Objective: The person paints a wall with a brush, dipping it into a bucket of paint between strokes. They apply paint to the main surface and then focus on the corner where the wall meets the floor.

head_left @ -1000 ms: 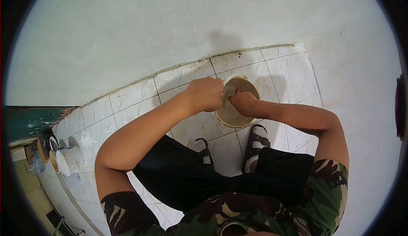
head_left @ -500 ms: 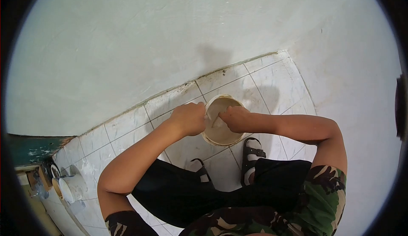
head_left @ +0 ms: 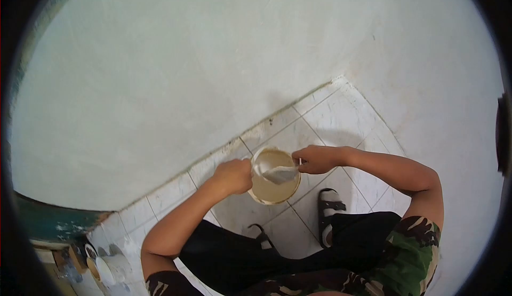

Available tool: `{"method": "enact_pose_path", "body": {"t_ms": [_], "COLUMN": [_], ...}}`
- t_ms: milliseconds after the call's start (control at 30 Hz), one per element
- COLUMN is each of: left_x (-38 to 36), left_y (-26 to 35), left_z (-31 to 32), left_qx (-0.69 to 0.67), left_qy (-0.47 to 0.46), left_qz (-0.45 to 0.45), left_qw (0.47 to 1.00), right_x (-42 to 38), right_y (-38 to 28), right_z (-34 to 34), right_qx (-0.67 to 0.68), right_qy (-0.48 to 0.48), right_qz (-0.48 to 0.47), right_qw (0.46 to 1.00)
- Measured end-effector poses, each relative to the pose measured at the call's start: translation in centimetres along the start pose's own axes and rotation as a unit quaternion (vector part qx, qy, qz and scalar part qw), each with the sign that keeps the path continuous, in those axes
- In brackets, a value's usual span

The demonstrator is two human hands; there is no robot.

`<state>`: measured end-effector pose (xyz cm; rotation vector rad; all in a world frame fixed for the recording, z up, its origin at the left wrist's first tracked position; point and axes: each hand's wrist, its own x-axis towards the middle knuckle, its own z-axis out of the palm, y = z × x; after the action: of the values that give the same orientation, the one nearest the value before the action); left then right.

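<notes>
A pale bucket (head_left: 269,202) hangs in front of my legs, over the tiled floor, with whitish material coating its inside. My left hand (head_left: 233,176) is closed on the left side of the bucket's rim. In my right hand (head_left: 320,160), closed at the opposite side of the rim, is the handle of a putty knife (head_left: 281,175). Its flat, pale-smeared blade lies across the bucket's mouth, pointing left.
A plastered wall (head_left: 176,83) rises close ahead and meets another wall (head_left: 426,93) at a corner on the right. My sandalled feet (head_left: 330,216) stand on white floor tiles (head_left: 341,115). At lower left are a white bucket (head_left: 109,269) and a green panel (head_left: 58,221).
The putty knife has come up out of the bucket, its blade now showing over the mouth. My right hand has moved right to the rim. The view has shifted, and the bucket appears lower.
</notes>
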<state>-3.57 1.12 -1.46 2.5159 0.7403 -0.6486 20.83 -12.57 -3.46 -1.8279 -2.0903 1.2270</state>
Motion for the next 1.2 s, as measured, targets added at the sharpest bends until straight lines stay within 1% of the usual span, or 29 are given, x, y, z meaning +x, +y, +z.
{"method": "enact_pose_path", "body": {"t_ms": [33, 67, 100, 133, 167, 233, 267, 300, 367, 400, 467, 500, 533, 567, 600, 633, 667, 700, 733, 767, 800, 867, 1000, 1200], "left_x": [-0.1, -0.1, -0.2, 0.1, 0.1, -0.1, -0.1, 0.0, 0.7, 0.6, 0.6, 0.7, 0.8, 0.9, 0.8, 1.1, 1.3, 1.5, 1.6, 1.6, 1.6, 1.6, 2.2, 2.0], "left_y": [0.0, 0.0, 0.0, -0.1, -0.1, 0.2, 0.6, 0.7, 0.5, 0.8, 1.1, 1.4, 1.6, 1.8, 2.2, 2.5, 2.8, 3.1, 3.3, 3.4, 3.6, 4.2, 4.0, 4.2], "left_z": [0.0, -0.2, -0.3, -0.2, 0.0, 0.3, 0.4, 0.6, 0.8, 0.8, -0.6, -0.7, -0.9, -1.0, -0.6, -0.9, -1.2, -1.5, -1.7, -1.9, -2.1, -2.6, -2.7, -2.3], "left_qx": [-0.006, 0.010, 0.002, -0.008, 0.002, -0.009, -0.013, -0.008, 0.005, 0.007, 0.012, 0.014, 0.024, 0.036, 0.043, 0.045, 0.067, 0.089, 0.089, 0.085, 0.082, 0.085, 0.099, 0.098], "left_qy": [0.004, 0.012, -0.004, -0.018, -0.010, -0.019, -0.027, -0.021, -0.027, -0.021, -0.044, -0.041, -0.068, -0.095, -0.087, -0.088, -0.108, -0.127, -0.129, -0.125, -0.120, -0.127, -0.145, -0.141], "left_qz": [0.001, 0.001, -0.005, -0.012, -0.013, -0.023, -0.038, -0.044, -0.040, -0.044, -0.044, -0.046, -0.047, -0.049, -0.047, -0.048, -0.056, -0.064, -0.064, -0.063, -0.062, -0.060, -0.060, -0.057], "left_qw": [1.000, 1.000, 1.000, 1.000, 1.000, 1.000, 0.999, 0.999, 0.999, 0.999, 0.998, 0.998, 0.996, 0.994, 0.994, 0.994, 0.990, 0.986, 0.986, 0.987, 0.987, 0.986, 0.983, 0.984], "right_x": [-0.6, -1.0, -1.4, -1.8, -2.0, -2.4, -2.5, -2.7, -2.9, -3.5, -4.5, -5.0, -6.1, -6.5, -7.5, -8.0, -8.5, -9.0, -9.5, -9.8, -10.0, -10.3, -10.1, -9.4], "right_y": [0.9, 1.7, 2.4, 3.3, 3.9, 5.3, 6.3, 6.7, 7.7, 7.9, 8.1, 9.4, 9.4, 10.9, 12.0, 13.1, 14.2, 14.9, 15.5, 16.0, 16.5, 17.4, 18.2, 18.0], "right_z": [-0.3, -0.7, -1.0, -0.9, -1.0, -1.0, -1.0, -1.5, -2.9, -3.9, -8.1, -9.8, -11.5, -13.1, -14.4, -15.6, -16.9, -17.8, -18.5, -18.8, -18.8, -18.6, -18.3, -18.1], "right_qx": [-0.004, 0.088, 0.180, 0.230, 0.227, 0.303, 0.340, 0.336, 0.409, 0.405, 0.473, 0.503, 0.521, 0.569, 0.562, 0.565, 0.586, 0.587, 0.578, 0.566, 0.567, 0.546, 0.544, 0.556], "right_qy": [0.018, -0.024, -0.070, -0.069, -0.058, -0.085, -0.095, -0.093, -0.073, -0.072, -0.004, 0.008, 0.067, 0.104, 0.139, 0.191, 0.218, 0.218, 0.267, 0.315, 0.316, 0.386, 0.405, 0.410], "right_qz": [-0.005, 0.039, 0.080, 0.110, 0.103, 0.105, 0.089, 0.081, 0.053, 0.048, 0.052, 0.012, -0.015, -0.008, -0.041, -0.040, -0.042, -0.042, -0.048, -0.054, -0.053, -0.028, -0.008, 0.003], "right_qw": [1.000, 0.995, 0.978, 0.965, 0.967, 0.943, 0.931, 0.934, 0.908, 0.910, 0.880, 0.864, 0.851, 0.816, 0.815, 0.802, 0.780, 0.779, 0.770, 0.760, 0.759, 0.743, 0.735, 0.723]}}
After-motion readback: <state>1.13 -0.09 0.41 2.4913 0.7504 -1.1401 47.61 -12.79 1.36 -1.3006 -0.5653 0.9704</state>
